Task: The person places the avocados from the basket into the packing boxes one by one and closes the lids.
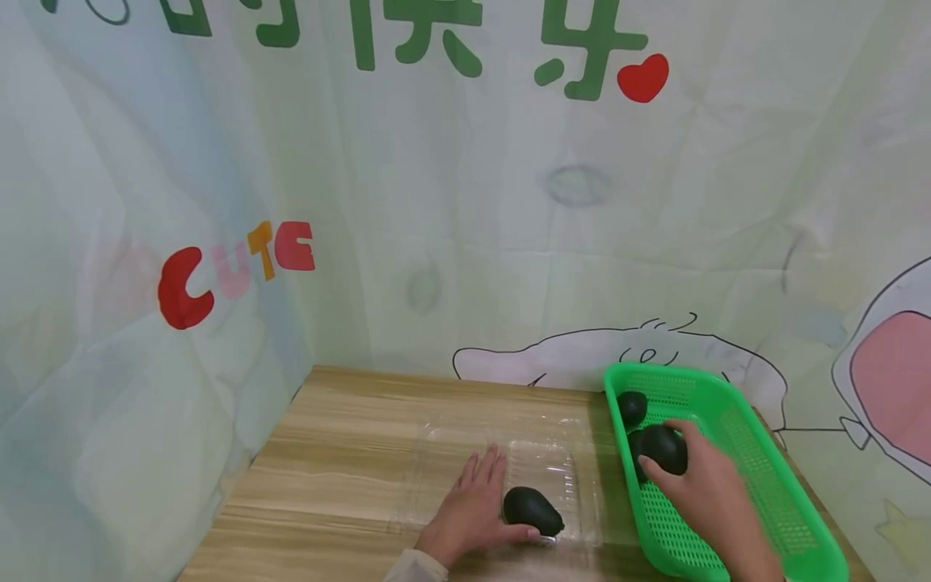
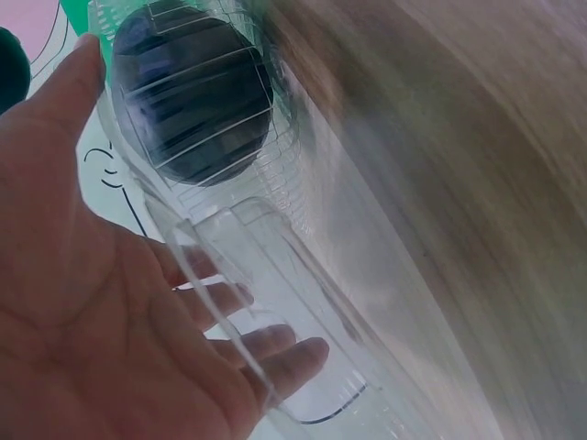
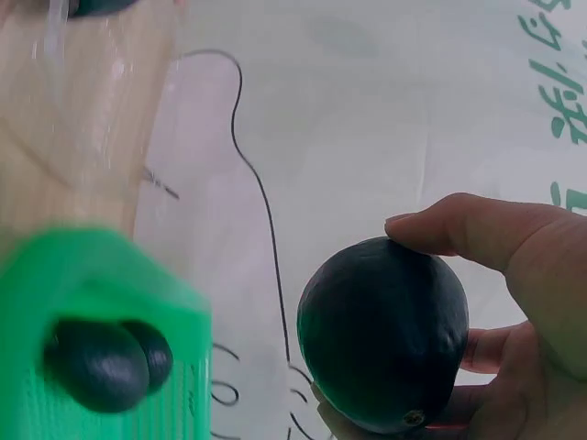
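Note:
A dark avocado [image 3: 383, 335] is gripped by my right hand [image 1: 716, 493], thumb on one side and fingers on the other. In the head view it is over the green basket [image 1: 789, 461], where two more dark avocados [image 3: 96, 362] lie at the left side. My left hand [image 1: 473, 509] rests with straight fingers on a clear plastic clamshell box [image 1: 538, 449]. Its thumb lies along the near edge, beside another avocado [image 1: 532, 511] in the box. Through the clear wall in the left wrist view, that avocado [image 2: 193, 96] and the fingertips [image 2: 307, 357] show.
A wood-grain table [image 1: 327, 453] carries the box and, at its right side, the basket. Behind and to the left hangs a printed cloth [image 1: 436, 202] with green characters and cartoon drawings.

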